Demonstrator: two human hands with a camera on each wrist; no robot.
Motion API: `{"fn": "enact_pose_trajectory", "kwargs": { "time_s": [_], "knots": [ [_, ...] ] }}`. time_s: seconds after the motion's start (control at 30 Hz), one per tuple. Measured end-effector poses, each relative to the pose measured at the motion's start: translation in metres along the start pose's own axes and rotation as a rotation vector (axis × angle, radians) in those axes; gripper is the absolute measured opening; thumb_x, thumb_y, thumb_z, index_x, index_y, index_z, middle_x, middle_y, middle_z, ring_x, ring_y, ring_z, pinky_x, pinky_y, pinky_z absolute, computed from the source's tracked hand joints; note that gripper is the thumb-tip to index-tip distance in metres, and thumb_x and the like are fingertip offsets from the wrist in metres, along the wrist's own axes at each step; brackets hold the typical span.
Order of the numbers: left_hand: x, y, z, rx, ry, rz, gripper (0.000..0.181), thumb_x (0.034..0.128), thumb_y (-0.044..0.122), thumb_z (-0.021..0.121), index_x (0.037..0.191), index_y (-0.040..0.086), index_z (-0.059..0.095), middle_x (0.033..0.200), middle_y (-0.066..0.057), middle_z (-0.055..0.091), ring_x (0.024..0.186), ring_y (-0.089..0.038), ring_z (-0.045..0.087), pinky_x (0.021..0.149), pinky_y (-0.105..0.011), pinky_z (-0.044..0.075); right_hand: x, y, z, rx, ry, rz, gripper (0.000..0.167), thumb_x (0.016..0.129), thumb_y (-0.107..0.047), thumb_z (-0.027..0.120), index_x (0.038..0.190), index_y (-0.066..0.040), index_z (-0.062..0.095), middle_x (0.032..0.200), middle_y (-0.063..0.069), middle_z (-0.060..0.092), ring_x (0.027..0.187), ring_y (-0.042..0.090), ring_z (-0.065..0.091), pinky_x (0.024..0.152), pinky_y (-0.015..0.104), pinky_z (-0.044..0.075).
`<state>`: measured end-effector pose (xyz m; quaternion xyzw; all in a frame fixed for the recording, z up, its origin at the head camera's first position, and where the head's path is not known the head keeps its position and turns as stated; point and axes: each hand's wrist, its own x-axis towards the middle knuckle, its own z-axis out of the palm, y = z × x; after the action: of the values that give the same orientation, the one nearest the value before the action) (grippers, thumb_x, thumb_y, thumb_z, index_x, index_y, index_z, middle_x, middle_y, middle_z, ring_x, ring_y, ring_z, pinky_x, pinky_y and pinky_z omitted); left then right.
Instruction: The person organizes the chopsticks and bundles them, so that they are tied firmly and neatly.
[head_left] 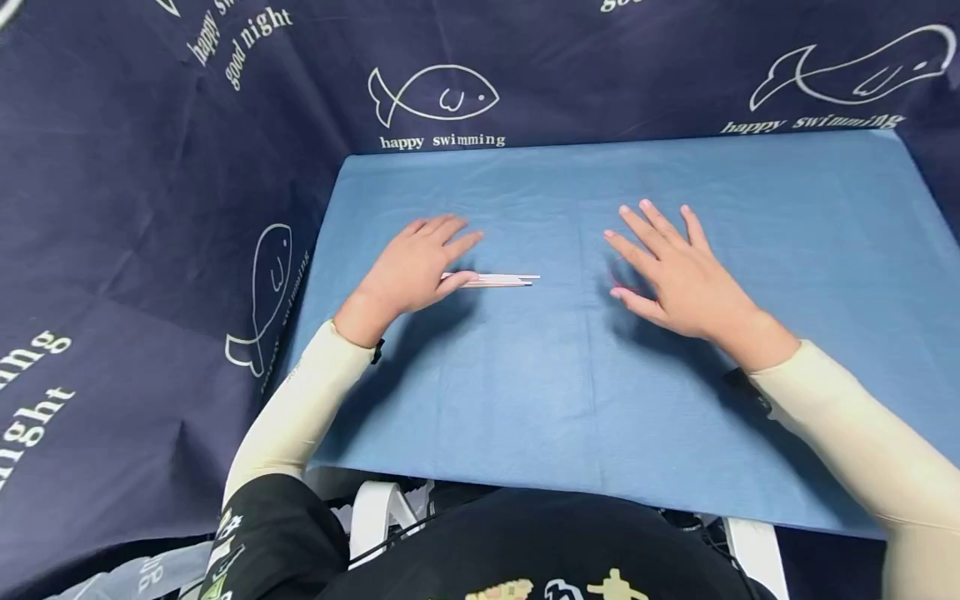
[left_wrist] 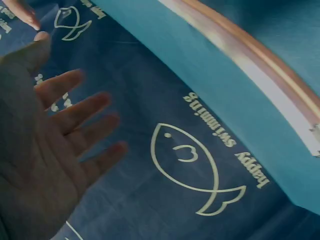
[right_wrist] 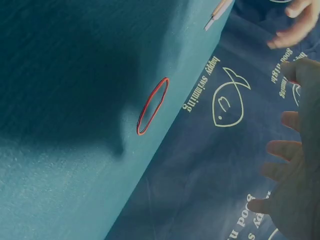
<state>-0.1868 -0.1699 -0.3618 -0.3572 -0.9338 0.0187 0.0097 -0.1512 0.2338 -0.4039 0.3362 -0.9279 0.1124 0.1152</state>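
Red rubber band (right_wrist: 148,103), right of slim sticks (head_left: 501,284): likely light, stretchy, best edge-pinched; left hand (head_left: 416,267), right hand (head_left: 681,282), fingers apart

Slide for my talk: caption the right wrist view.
Red loop on blue cloth, the right hand open, not touching it.

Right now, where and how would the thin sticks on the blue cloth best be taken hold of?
Probably from above, around the middle of the thin sticks, pinched across their long sides: they lie flat, close together, running left to right. The left hand is nearer, covering their left part in the head view.
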Motion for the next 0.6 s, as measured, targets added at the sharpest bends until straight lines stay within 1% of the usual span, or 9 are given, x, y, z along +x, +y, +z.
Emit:
{"fn": "enact_pose_trajectory", "kwargs": {
  "time_s": [0.13, 0.2, 0.27, 0.37, 0.43, 0.47, 0.53, 0.6],
  "knots": [
    [-0.005, -0.006, 0.012, -0.009, -0.119, -0.09, 0.058, 0.1077, 0.049, 0.056, 0.156, 0.017, 0.053, 0.152, -0.016, 0.059, 0.142, -0.035, 0.056, 0.12, -0.056, 0.041, -0.002, 0.0, 0.001, 0.012, 0.011, 0.003, 0.077, 0.096, -0.04, 0.07, 0.163, -0.018, 0.039, 0.173, 0.016, 0.031, 0.164, 0.038, 0.024, 0.127, 0.072, 0.01],
    [-0.007, -0.01, 0.019, -0.012, -0.163, -0.12, 0.053, 0.1073, 0.044, 0.059, 0.151, 0.014, 0.057, 0.145, -0.016, 0.064, 0.136, -0.034, 0.06, 0.116, -0.056, 0.044, -0.002, 0.0, 0.002, 0.018, 0.015, 0.002, 0.077, 0.096, -0.039, 0.07, 0.163, -0.018, 0.04, 0.173, 0.017, 0.032, 0.163, 0.039, 0.026, 0.127, 0.072, 0.011],
    [-0.01, -0.012, 0.024, -0.02, -0.197, -0.145, 0.046, 0.1064, 0.039, 0.063, 0.144, 0.012, 0.064, 0.137, -0.015, 0.067, 0.129, -0.034, 0.064, 0.112, -0.057, 0.047, -0.003, 0.0, 0.003, 0.023, 0.018, 0.003, 0.077, 0.096, -0.039, 0.071, 0.163, -0.018, 0.04, 0.172, 0.017, 0.033, 0.163, 0.039, 0.026, 0.126, 0.073, 0.013],
    [-0.011, -0.017, 0.033, -0.026, -0.229, -0.163, 0.038, 0.1035, 0.034, 0.068, 0.131, 0.009, 0.069, 0.126, -0.014, 0.069, 0.121, -0.034, 0.066, 0.107, -0.057, 0.05, -0.005, 0.0, 0.002, 0.034, 0.018, 0.005, 0.078, 0.095, -0.039, 0.072, 0.163, -0.019, 0.039, 0.172, 0.017, 0.034, 0.163, 0.038, 0.025, 0.126, 0.072, 0.013],
    [-0.011, -0.02, 0.04, -0.021, -0.254, -0.175, 0.034, 0.1026, 0.032, 0.069, 0.128, 0.01, 0.07, 0.123, -0.013, 0.068, 0.12, -0.034, 0.066, 0.106, -0.056, 0.051, -0.005, -0.001, 0.002, 0.039, 0.021, 0.001, 0.079, 0.094, -0.039, 0.072, 0.164, -0.019, 0.039, 0.171, 0.017, 0.034, 0.164, 0.038, 0.025, 0.126, 0.072, 0.014],
    [-0.011, -0.022, 0.043, -0.021, -0.261, -0.178, 0.035, 0.1018, 0.031, 0.07, 0.129, 0.01, 0.069, 0.124, -0.013, 0.068, 0.121, -0.034, 0.066, 0.107, -0.055, 0.05, -0.005, -0.001, 0.001, 0.041, 0.022, -0.003, 0.08, 0.094, -0.039, 0.072, 0.164, -0.019, 0.039, 0.171, 0.017, 0.035, 0.164, 0.038, 0.025, 0.126, 0.071, 0.014],
    [-0.01, -0.025, 0.047, -0.017, -0.261, -0.172, 0.034, 0.1009, 0.029, 0.071, 0.128, 0.009, 0.069, 0.122, -0.013, 0.068, 0.118, -0.034, 0.067, 0.105, -0.054, 0.052, -0.006, -0.002, 0.001, 0.046, 0.024, -0.01, 0.08, 0.094, -0.039, 0.072, 0.164, -0.019, 0.039, 0.17, 0.018, 0.035, 0.164, 0.038, 0.024, 0.127, 0.071, 0.014],
    [-0.009, -0.027, 0.052, -0.019, -0.246, -0.163, 0.03, 0.1011, 0.026, 0.071, 0.126, 0.009, 0.07, 0.118, -0.013, 0.068, 0.113, -0.034, 0.067, 0.102, -0.054, 0.054, -0.006, -0.003, 0.002, 0.048, 0.029, -0.016, 0.08, 0.094, -0.039, 0.072, 0.163, -0.019, 0.039, 0.17, 0.018, 0.036, 0.164, 0.038, 0.025, 0.126, 0.071, 0.016]
  ]
}}
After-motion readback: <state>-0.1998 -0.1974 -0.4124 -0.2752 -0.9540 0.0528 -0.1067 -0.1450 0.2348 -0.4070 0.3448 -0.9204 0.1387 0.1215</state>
